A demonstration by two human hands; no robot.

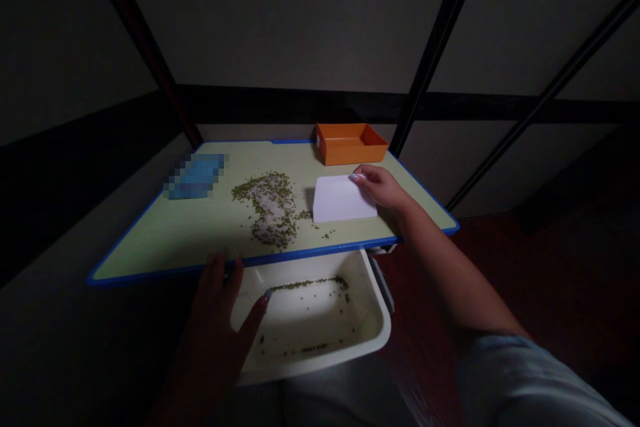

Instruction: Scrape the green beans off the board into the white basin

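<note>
White card [340, 200] sits pinched in right hand [379, 186]; left hand [217, 320] lies spread by blue edge [320, 250]

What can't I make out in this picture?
In the head view:
Blue item: blurred by pixelation.
Grain pile: single grains too small to identify.
White card: upper right corner covered by the right hand.
White bin: left end behind the left hand.

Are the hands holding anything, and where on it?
The right hand holds the white card by its upper right part. It's too dark to tell whether the left hand grips anything.
</note>
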